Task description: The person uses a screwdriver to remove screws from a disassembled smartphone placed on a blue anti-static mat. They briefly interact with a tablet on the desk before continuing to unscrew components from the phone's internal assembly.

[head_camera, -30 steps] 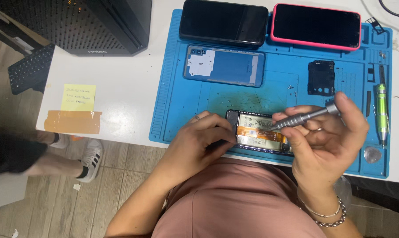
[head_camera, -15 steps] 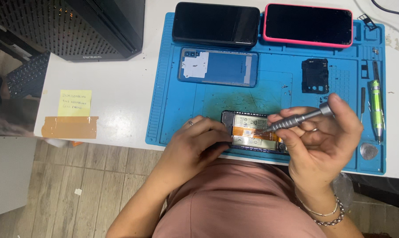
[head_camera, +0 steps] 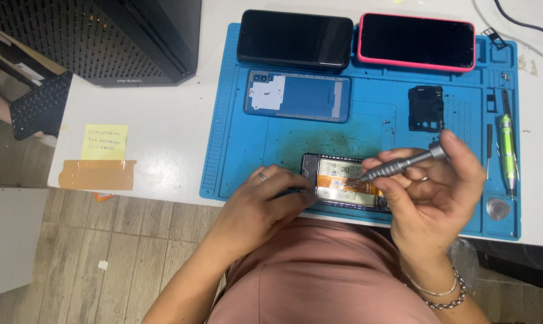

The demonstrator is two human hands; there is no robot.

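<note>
Mat: lies on the table, right of the computer case.
Far edge of mat: two phones side by side, one phone left, cased phone right.
Back cover: just in front of the left phone.
Small frame part: to the right of the back cover.
Opened phone: near edge of the mat, between the left hand and the right hand.
Screwdriver: in the right hand, tip down on the opened phone.
Pen-shaped tool: along the mat's right side, pick in front of it.
Sticky note: on the table left of the mat, tape strip in front of it.
</note>
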